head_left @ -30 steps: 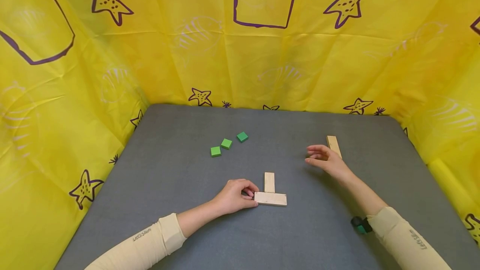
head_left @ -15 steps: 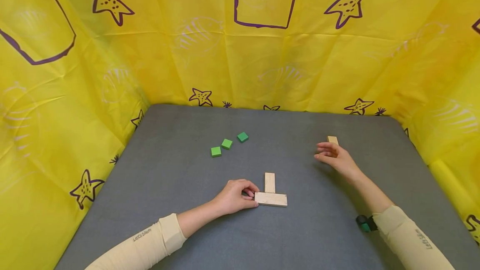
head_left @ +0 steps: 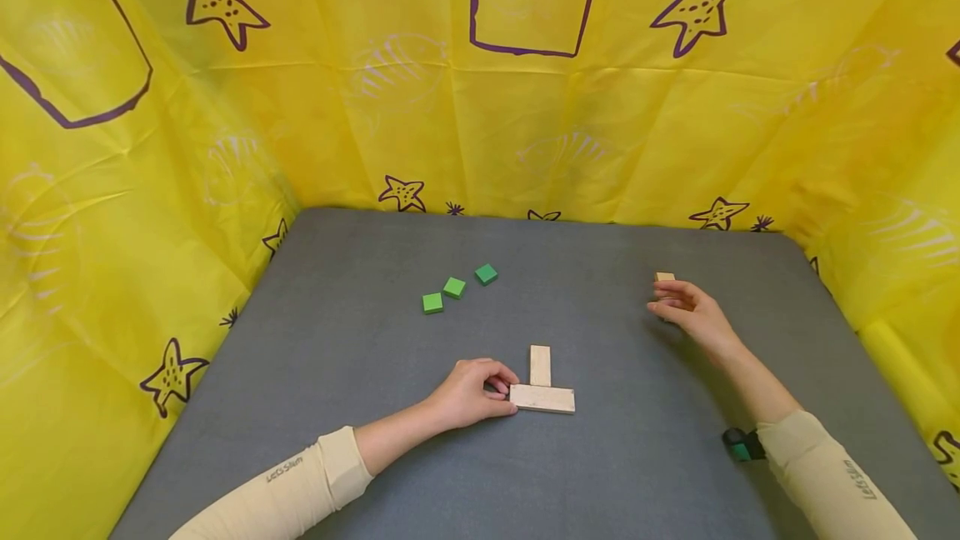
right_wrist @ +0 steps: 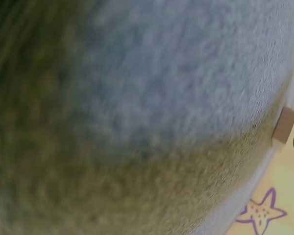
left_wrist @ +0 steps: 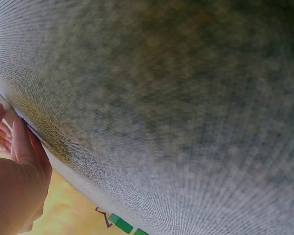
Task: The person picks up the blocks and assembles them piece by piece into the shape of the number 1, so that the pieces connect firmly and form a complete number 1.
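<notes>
Head view: the left hand (head_left: 476, 394) has its grip clamped on the left end of the crosswise wooden block (head_left: 542, 399) on the grey tabletop (head_left: 637, 482). A lengthwise wooden block (head_left: 540, 365) meets that block's far edge. Beyond it, rightward, the right hand (head_left: 699, 317), grip apart, partly covers a third wooden block (head_left: 664, 277); leftward lie three green tiles (head_left: 454, 288).

The right hand (head_left: 697, 317) hid most of the wooden block (head_left: 664, 277) behind it; beside this hand, cut off in its wrist view, the tabletop (right_wrist: 186, 73) was blurred.
</notes>
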Available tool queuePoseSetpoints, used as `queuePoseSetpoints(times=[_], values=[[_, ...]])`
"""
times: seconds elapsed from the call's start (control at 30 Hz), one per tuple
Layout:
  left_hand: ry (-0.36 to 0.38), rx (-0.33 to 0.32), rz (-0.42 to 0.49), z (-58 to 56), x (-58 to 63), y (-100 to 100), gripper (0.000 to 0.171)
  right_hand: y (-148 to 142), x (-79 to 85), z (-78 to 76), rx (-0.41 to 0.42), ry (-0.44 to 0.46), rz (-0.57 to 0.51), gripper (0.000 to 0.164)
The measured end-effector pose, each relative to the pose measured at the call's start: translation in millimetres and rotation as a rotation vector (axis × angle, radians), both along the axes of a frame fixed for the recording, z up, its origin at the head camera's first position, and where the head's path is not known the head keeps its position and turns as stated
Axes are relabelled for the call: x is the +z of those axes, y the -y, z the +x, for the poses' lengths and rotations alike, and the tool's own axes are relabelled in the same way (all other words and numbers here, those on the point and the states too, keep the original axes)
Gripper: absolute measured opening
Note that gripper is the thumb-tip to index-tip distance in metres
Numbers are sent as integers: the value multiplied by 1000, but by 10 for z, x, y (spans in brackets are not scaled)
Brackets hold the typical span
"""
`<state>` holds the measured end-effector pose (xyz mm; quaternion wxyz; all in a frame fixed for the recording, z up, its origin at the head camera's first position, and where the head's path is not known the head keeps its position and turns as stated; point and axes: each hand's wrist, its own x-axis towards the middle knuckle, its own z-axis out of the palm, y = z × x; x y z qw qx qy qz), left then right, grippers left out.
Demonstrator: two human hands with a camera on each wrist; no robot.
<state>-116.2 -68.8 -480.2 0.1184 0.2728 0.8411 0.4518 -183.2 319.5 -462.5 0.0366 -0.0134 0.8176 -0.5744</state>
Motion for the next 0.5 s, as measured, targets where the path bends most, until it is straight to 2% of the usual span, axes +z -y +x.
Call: queuePoseSetpoints(times=[0.2, 0.5], values=[[-4, -1, 2, -2, -7, 1, 26, -62, -2, 5, -34, 19, -44, 57], [2, 5, -2, 5, -6, 1, 26, -169, -33, -24, -101, 1, 23, 56]])
